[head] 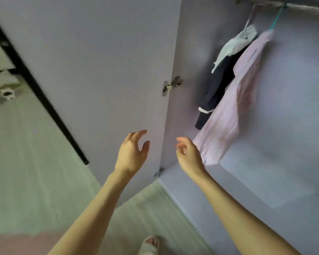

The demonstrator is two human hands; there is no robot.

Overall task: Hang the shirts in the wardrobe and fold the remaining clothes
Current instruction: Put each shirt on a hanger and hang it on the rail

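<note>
Both my hands are empty: my left hand (pixel 132 153) and right hand (pixel 187 153) hang with fingers released before the open pale wardrobe door (pixel 99 61). The pink striped shirt (pixel 230 107) hangs on its teal hanger (pixel 277 16) from the rail (pixel 302 7), beside a navy-and-white garment (pixel 219 85), so neither creases.

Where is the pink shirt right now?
In the head view, the pink shirt hangs on a teal hanger inside the open wardrobe, upper right, just right of a dark garment and above the right hand.
</note>
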